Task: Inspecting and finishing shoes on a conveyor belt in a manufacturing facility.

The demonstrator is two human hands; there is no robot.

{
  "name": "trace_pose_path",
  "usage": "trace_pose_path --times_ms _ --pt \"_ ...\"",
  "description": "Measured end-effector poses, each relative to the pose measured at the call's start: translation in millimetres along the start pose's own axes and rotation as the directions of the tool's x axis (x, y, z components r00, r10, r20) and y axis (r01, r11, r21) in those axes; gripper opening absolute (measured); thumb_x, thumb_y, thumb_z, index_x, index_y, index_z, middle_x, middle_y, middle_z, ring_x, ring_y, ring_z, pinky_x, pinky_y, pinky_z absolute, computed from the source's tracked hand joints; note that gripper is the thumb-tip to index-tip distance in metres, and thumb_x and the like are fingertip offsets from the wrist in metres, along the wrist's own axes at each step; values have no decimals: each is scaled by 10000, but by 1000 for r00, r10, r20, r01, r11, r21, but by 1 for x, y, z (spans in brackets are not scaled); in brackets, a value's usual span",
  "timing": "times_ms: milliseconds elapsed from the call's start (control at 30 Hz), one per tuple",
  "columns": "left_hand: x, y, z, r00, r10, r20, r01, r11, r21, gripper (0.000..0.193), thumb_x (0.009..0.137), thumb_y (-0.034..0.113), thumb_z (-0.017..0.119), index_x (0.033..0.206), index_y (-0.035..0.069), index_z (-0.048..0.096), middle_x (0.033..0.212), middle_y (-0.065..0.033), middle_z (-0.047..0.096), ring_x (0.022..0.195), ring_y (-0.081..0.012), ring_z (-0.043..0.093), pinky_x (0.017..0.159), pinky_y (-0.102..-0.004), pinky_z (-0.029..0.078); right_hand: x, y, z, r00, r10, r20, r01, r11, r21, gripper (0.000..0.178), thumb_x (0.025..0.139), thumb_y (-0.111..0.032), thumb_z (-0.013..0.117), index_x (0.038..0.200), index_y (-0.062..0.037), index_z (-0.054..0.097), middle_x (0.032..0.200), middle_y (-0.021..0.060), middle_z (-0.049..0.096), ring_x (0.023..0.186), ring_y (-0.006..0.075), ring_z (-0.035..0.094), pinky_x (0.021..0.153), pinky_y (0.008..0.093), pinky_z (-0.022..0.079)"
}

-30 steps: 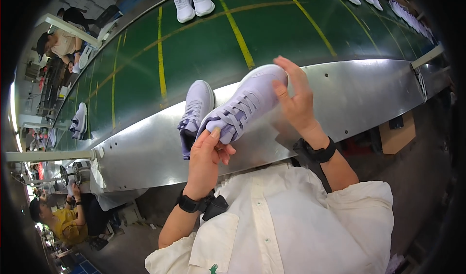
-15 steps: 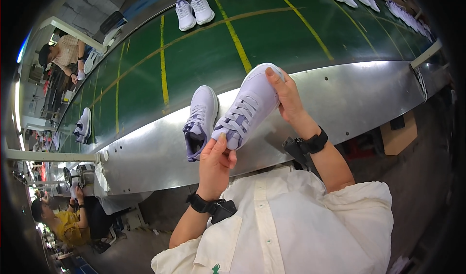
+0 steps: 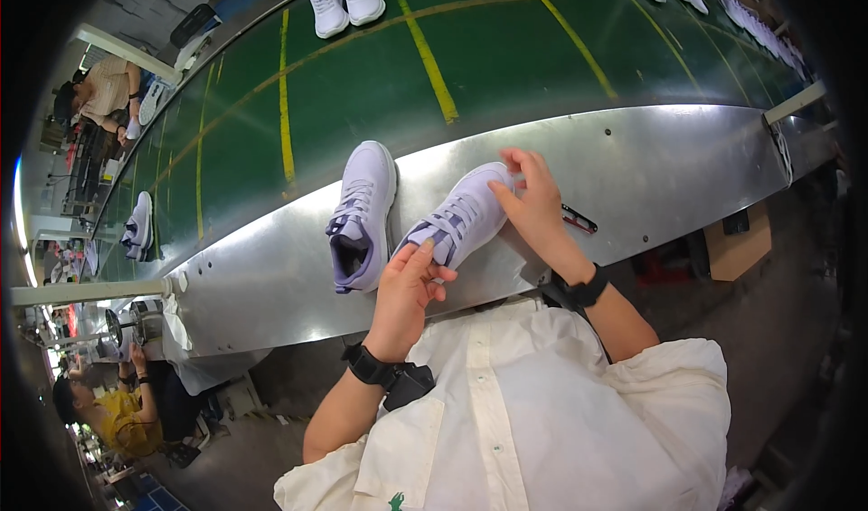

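A pale lilac sneaker [image 3: 466, 214] with purple trim sits at a slant on the metal ledge, its toe toward the upper right. At its tongue and collar, the fingers of my left hand [image 3: 407, 285] are closed in a pinch. My right hand [image 3: 538, 205] is at the toe, thumb and fingers apart, the thumb by the toe's surface. Just left stands the matching sneaker [image 3: 363, 208], upright, its opening facing me. A slim black-and-red tool [image 3: 579, 219] lies on the ledge beside my right hand, partly hidden behind it.
Beyond the metal ledge [image 3: 687, 172] runs a green conveyor belt [image 3: 497, 59] with yellow lines. It carries a pair of sneakers [image 3: 346, 2], a single sneaker [image 3: 137, 228] and several more at far right. Two people work at left. A cardboard box [image 3: 737, 244] stands below the ledge.
The held sneaker has come down toward the ledge. My right hand has loosened from its toe, fingers now apart. The slim tool has come into view.
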State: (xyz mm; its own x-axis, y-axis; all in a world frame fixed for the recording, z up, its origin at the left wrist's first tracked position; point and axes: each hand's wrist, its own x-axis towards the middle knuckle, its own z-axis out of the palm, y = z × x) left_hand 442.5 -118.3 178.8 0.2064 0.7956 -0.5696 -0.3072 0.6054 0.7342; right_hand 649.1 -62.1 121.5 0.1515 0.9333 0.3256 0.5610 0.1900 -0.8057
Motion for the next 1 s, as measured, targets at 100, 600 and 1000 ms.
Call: trace_pose_path --times_ms 100,600,1000 --pt "2 5 8 996 -61 -68 63 998 31 292 942 288 575 1093 40 546 976 -31 610 788 -129 621 558 -240 448 -33 -18 -15 905 288 314 -381 877 294 269 805 -63 667 1058 -41 577 903 68 638 813 127 629 727 276 516" --pt "5 3 9 995 -63 -80 70 994 87 321 928 304 599 1123 55 549 995 -18 615 785 -117 615 614 -239 469 -51 -47 12 909 330 255 -410 819 401 208 793 -38 675 967 -34 561 793 72 640 701 153 643 660 274 526" --pt "8 6 14 989 -84 -125 101 986 133 223 947 256 551 1057 62 534 842 -4 575 684 -112 571 626 -300 485 -17 -37 0 631 389 671 -740 563 368 238 778 -24 593 1010 -4 541 747 22 554 597 84 550 471 220 472"
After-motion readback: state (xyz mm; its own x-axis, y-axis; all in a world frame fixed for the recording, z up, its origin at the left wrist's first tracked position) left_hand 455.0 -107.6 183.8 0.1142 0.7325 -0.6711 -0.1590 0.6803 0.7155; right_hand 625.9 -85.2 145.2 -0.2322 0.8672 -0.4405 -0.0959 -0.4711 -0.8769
